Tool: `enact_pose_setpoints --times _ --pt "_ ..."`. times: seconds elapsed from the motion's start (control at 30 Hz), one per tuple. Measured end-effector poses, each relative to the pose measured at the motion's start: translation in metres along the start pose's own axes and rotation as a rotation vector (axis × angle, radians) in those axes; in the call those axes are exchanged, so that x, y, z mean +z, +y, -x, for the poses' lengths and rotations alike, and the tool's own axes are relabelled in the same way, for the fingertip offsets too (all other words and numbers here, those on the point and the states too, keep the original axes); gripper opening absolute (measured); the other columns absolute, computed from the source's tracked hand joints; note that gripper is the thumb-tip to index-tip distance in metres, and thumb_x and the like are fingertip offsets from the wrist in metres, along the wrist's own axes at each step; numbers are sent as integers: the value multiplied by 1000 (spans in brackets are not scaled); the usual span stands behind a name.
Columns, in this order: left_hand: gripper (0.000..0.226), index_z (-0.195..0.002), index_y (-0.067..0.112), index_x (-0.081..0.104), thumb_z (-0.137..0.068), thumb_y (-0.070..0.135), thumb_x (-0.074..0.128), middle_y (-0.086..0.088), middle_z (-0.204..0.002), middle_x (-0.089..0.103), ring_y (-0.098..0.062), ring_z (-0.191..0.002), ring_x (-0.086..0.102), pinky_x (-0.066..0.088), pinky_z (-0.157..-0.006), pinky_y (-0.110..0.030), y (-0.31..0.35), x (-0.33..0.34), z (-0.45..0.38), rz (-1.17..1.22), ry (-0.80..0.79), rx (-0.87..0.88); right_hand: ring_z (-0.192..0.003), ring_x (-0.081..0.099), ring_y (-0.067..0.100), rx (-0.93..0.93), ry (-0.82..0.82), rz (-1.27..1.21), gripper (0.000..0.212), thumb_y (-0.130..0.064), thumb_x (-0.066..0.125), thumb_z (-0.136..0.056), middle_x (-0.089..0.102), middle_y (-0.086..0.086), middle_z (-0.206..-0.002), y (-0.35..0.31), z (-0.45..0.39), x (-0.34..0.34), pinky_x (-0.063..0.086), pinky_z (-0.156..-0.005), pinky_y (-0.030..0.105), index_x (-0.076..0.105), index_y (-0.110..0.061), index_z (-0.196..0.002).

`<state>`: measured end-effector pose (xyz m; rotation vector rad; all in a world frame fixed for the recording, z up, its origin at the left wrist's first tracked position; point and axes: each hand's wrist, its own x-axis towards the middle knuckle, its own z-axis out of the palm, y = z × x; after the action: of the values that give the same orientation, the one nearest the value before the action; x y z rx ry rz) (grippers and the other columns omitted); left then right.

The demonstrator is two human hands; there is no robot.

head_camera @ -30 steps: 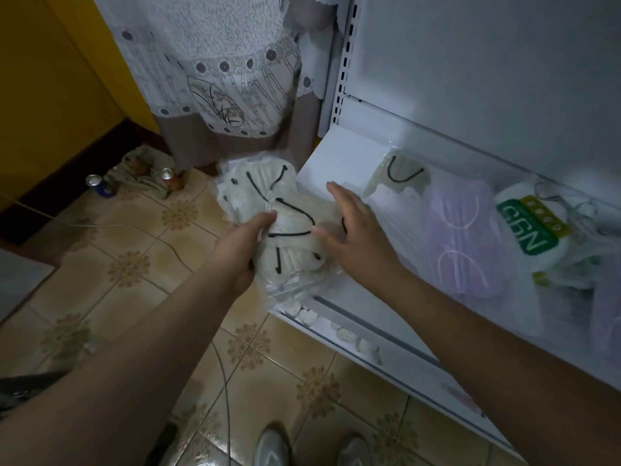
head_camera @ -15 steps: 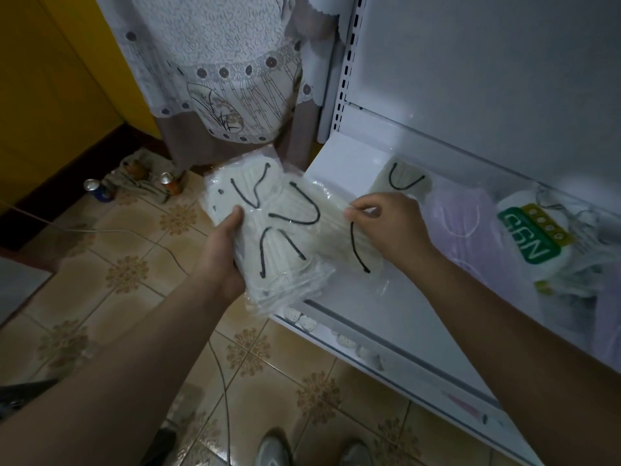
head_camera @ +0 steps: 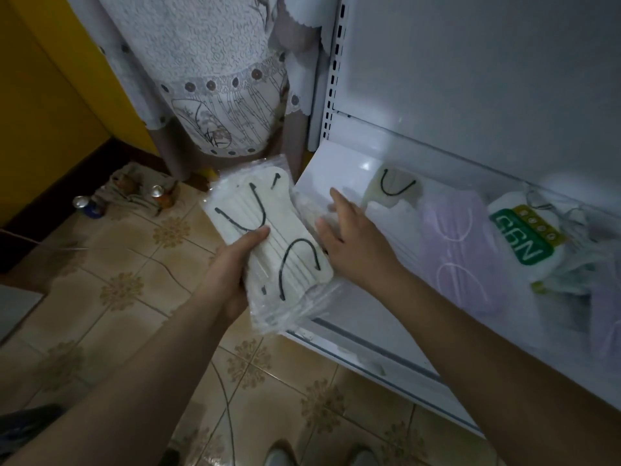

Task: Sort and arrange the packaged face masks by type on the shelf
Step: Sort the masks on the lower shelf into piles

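Head view, the only one: the sorting looks partway through. On the white shelf (head_camera: 339, 163) several packs already lie side by side. There is a cream mask pack with a black ear loop (head_camera: 391, 191) near the back, a lilac pack (head_camera: 460, 250) to its right, and a white pack with a green label (head_camera: 522, 237) further right, with more clear wrappers blurred at the far right edge (too soft to tell their type). These do not yet read as neat groups, so I judge most of the arranging is still to do.

The bundle of cream masks with black loops (head_camera: 272, 243), sealed in clear plastic, is off the shelf, held in the air just beside the shelf's left front corner and over the tiled floor (head_camera: 117, 297). The left hand (head_camera: 232, 274) grips it from the lower left, thumb curled over the top face. The right hand (head_camera: 353, 243) has its fingers straight and spread, lying against the bundle's right edge and a loose clear wrapper there; whether it presses or merely touches I cannot tell.

The bundle's long axis runs from upper left to lower right in the picture, its far end pointing away towards the patterned curtain (head_camera: 218, 95), its flat face turned up at the camera.
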<state>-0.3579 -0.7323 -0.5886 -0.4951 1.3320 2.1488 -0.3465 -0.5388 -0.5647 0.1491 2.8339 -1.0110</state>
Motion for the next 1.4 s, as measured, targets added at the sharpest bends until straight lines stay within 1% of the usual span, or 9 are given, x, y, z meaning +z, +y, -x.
enact_pose_setpoints --times 0.13,0.23,0.37,0.53,0.73,0.9,1.1,1.3,1.4 --pt "44 -133 10 62 -90 19 70 -12 -121 73 -30 -107 72 59 -89 -45 -1 -3 -6 -76 58 11 -128 46 11 -112 -120 -193 53 -41 32 -105 50 1 -143 2 16 9 32 -114 34 34 -17 -152" --pt "37 -127 11 65 -91 14 70 -11 -113 76 -30 -100 75 63 -77 -42 -4 -3 -5 -106 99 2 -139 37 29 -92 203 273 68 -53 36 -100 38 10 -154 40 6 8 30 -115 42 26 -12 -154" --pt "36 -128 13 65 -92 14 70 -10 -115 75 -29 -101 74 60 -85 -44 -4 -4 -3 -74 126 12 -132 45 38 105 159 551 99 -76 18 -85 38 19 -153 91 13 -14 41 -106 46 6 -9 -157" --pt "34 -123 11 67 -90 12 72 -10 -108 77 -30 -95 76 62 -78 -41 -5 3 3 -118 113 15 -85 60 35 118 255 886 88 -72 6 -91 62 17 -100 104 35 -30 51 -76 43 63 -7 -112" --pt "32 -121 10 67 -90 6 71 -10 -103 78 -29 -91 76 61 -76 -40 -10 14 3 -134 115 58 -109 58 38 260 307 570 81 -70 48 -85 61 21 -121 68 -28 -29 44 -91 43 49 -3 -131" --pt "38 -125 8 65 -88 8 74 -11 -105 77 -30 -92 76 62 -76 -42 -19 12 5 -131 144 43 -91 65 28 71 147 645 17 -25 56 -94 71 6 -92 48 -53 -10 32 -69 29 69 -15 -96" --pt "39 -131 13 63 -94 23 70 -11 -118 74 -29 -103 74 57 -93 -52 -13 3 13 -124 132 109 -76 65 13 -95 444 -159 12 -30 61 -94 69 -8 -84 -6 -30 -7 54 -67 35 69 -21 -96" --pt "46 -132 14 64 -99 46 58 -12 -123 72 -24 -107 72 59 -89 -39 -6 -3 12 -158 56 143 -96 65 15 -382 -93 -67 24 -26 50 -99 72 -2 -107 -22 18 25 52 -85 36 68 -20 -114" --pt "41 -132 14 62 -93 23 72 -9 -118 74 -26 -101 74 60 -83 -42 -14 -11 6 -129 203 108 -110 60 24 -221 100 53 33 -25 50 -99 65 7 -122 7 -5 13 47 -95 40 59 -15 -129"
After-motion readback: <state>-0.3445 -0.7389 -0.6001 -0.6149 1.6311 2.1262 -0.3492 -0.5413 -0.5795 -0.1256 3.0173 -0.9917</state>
